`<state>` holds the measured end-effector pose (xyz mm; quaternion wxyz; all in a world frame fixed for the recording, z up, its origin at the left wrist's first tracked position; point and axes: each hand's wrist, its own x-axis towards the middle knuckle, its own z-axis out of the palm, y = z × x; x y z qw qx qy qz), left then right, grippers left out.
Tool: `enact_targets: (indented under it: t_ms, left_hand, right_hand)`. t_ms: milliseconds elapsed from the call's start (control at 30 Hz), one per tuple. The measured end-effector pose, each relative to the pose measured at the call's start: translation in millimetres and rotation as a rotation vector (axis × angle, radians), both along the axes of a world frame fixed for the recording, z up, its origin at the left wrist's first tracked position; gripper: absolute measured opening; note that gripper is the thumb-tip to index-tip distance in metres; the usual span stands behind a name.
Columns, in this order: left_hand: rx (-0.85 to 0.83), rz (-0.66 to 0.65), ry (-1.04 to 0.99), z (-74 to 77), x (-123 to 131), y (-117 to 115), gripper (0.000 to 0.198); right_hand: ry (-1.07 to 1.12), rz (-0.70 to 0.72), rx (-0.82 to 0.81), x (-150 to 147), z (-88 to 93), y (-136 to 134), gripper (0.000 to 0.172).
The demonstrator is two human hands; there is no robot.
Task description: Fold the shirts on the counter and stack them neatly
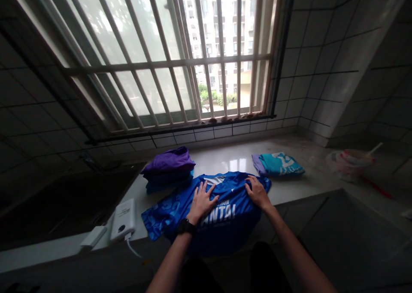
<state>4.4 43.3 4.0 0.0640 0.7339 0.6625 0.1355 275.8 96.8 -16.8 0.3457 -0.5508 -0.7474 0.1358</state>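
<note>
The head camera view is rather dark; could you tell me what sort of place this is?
Probably a tiled utility area of a flat: a barred window looks onto an apartment block, white tiles cover the walls, and folded clothes lie on a stone counter.

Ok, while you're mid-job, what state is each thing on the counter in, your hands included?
Left hand: flat on the shirt, fingers spread.
Right hand: resting on the shirt's far side.
Blue T-shirt: unfolded, spread out, printed side up, lower part over the counter edge.
Purple stack: folded, blue cloth underneath.
Teal shirt: folded, lilac cloth beneath.
Power bank: lying flat, white cable plugged in.
</note>
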Motion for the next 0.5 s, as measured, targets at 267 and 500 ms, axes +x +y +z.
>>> enact_targets:
  t_ms: [267, 500]
  left_hand:
    - [0.009, -0.011, 0.007, -1.1, -2, 0, 0.062]
    - [-0.017, 0.004, 0.147, 4.6, 2, -1, 0.062]
  right_hand:
    - [-0.200, -0.354, -0.036, 76, 3.7, 1, 0.033]
    - [-0.175, -0.147, -0.211, 102, 10.8, -4, 0.060]
